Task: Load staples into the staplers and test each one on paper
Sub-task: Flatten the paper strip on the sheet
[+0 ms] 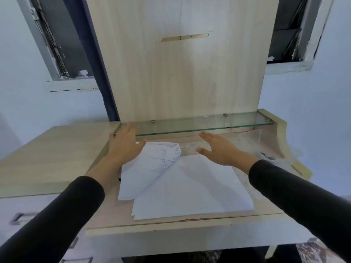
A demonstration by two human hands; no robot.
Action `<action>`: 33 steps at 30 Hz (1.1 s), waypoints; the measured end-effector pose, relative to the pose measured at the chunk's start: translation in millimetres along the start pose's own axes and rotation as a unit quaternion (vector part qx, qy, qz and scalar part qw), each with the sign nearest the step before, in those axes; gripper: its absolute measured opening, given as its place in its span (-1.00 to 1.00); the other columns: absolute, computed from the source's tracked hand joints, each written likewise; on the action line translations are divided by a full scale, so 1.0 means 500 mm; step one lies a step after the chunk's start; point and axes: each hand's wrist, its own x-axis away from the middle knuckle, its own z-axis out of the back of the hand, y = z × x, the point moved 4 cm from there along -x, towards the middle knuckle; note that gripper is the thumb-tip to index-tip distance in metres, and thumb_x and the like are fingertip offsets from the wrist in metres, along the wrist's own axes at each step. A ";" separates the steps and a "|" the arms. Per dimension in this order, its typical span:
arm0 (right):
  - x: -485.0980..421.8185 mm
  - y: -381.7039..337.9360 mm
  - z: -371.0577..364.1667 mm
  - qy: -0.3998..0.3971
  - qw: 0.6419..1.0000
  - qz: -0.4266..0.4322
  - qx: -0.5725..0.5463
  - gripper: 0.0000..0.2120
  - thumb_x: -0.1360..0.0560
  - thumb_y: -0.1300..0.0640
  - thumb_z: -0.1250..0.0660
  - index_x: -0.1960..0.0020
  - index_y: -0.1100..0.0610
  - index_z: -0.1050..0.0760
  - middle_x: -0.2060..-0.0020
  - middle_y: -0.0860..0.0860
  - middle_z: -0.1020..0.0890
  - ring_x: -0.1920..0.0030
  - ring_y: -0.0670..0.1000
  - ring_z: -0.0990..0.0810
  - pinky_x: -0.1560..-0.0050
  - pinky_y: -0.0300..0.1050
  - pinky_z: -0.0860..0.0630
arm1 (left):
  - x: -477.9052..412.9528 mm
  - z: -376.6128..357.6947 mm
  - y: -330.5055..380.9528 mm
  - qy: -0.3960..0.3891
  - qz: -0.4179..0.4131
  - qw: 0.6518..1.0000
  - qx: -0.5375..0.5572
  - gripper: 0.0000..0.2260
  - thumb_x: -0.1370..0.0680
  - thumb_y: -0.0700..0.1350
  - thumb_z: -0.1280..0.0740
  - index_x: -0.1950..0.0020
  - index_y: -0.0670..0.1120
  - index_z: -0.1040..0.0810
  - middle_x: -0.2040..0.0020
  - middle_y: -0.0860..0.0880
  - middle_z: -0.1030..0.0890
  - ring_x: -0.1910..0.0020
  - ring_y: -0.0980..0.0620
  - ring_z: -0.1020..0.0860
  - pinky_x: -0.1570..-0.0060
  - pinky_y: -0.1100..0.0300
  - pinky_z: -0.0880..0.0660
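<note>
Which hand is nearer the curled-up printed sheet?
Left. The left hand sits at the upper-left edge of the curled sheet; the right hand hovers apart to its right.

I see a white paper stack [193, 188] lying flat on the worktop [171, 222], its top sheet [150, 168] curled up at the left with print showing.

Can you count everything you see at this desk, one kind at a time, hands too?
2 bare hands: left hand, right hand
1 pile of white paper sheets, top sheet curled up
1 clear glass shelf
1 see-through plastic bag
0 staplers in view
Total: 5
</note>
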 end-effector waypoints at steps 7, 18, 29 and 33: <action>0.016 -0.012 -0.039 -0.014 1.000 0.001 -0.005 -0.40 -0.54 -0.15 -0.08 -0.48 0.07 -0.02 -0.49 -0.02 -0.12 -0.47 0.03 -0.13 -0.43 0.00 -0.12 | 0.064 -0.023 -0.061 0.019 0.161 0.958 0.236 -0.50 -0.49 -0.18 -0.34 -0.37 -0.24 -0.26 -0.21 -0.17 -0.49 -0.13 -0.19 -0.48 -0.06 0.04 -0.43; 0.025 0.018 -0.055 0.048 0.996 -0.012 -0.079 -0.53 -0.58 -0.01 -0.07 -0.45 0.09 -0.13 -0.42 0.04 -0.30 -0.41 0.07 -0.26 -0.39 -0.03 -0.18 | 0.207 -0.097 0.137 -0.042 -0.353 0.923 0.145 -0.06 -0.43 -0.38 -0.31 -0.44 0.25 0.26 -0.52 0.10 0.10 -0.46 0.11 -0.08 -0.32 0.24 -0.27; 0.037 0.022 -0.105 -0.056 0.998 0.009 0.005 -0.54 -0.46 -0.21 -0.23 -0.32 -0.11 -0.35 -0.36 -0.11 -0.39 -0.41 -0.02 -0.26 -0.37 -0.06 -0.16 | 0.275 -0.148 0.177 -0.097 -0.446 0.866 0.204 -0.70 -0.50 -0.01 -0.28 -0.24 0.06 -0.51 -0.21 0.07 -0.56 -0.24 0.08 -0.47 -0.35 -0.17 -0.20; 0.036 0.042 -0.126 -0.090 0.995 0.010 0.032 -0.49 -0.44 -0.23 -0.24 -0.35 -0.13 -0.31 -0.40 -0.15 -0.31 -0.43 -0.03 -0.20 -0.39 -0.04 -0.15 | 0.259 -0.140 0.171 -0.019 -0.373 0.887 0.271 -0.77 -0.51 0.00 -0.27 0.13 -0.09 -0.67 0.04 0.01 -0.67 -0.04 0.14 -0.57 -0.36 -0.06 -0.25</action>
